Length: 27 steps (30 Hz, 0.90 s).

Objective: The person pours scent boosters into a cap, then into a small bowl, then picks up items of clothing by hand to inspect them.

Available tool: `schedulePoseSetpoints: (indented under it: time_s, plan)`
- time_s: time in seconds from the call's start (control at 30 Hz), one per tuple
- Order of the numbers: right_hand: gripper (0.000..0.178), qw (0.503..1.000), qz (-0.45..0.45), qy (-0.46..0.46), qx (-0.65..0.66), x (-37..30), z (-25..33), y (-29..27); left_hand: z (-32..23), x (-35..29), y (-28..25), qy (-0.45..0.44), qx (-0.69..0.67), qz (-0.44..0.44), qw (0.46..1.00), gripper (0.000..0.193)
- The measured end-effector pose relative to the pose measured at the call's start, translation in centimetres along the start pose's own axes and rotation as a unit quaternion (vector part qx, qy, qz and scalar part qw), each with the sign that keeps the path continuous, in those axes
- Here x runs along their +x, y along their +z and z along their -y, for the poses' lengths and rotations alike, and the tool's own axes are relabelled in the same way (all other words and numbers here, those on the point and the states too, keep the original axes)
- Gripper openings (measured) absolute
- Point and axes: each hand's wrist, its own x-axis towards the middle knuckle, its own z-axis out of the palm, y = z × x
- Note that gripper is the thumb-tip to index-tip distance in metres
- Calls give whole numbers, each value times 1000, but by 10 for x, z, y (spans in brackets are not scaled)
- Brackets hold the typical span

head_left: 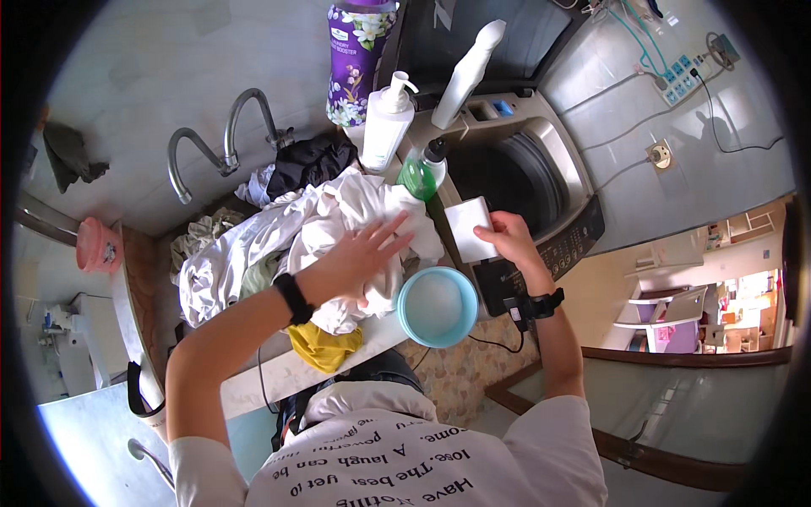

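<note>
In the head view, the left hand is spread flat over a heap of white clothes, its fingers apart and gripping nothing that shows; whether it presses on the cloth or hovers just over it, I cannot tell. The right hand grasps a flat white square by its right edge, the thumb on top; what the square is made of cannot be told. The square is between the two hands, to the right of the left one, near the front corner of an open washing machine, which lies beyond the right hand.

A light blue tub with something white inside is nearer the body than the square, between the hands. Just beyond the left fingertips is a green bottle with a black cap; farther off are a white pump bottle, a purple bottle and a tall white bottle. A black cloth lies beyond the left hand, near a curved tap. A yellow cloth hangs over the edge of the surface, on the body side of the left hand. Each wrist wears a black band.
</note>
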Motion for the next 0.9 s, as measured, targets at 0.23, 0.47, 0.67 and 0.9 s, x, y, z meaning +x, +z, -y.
schedulePoseSetpoints:
  time_s: [0.23,0.47,0.67,0.9]
  plan:
    - [27,988,28,1,-153,8,18,15,36,16,36,1,16,38,999,82]
    - [39,982,27,-1,-187,8,38,33,66,-40,18,-46,108,110,987,39]
    - [34,976,51,14,-213,5,49,40,61,-56,32,-92,90,87,988,43]
    - [31,999,-15,-2,-45,2,-7,-13,53,-57,50,-67,80,-21,994,44]
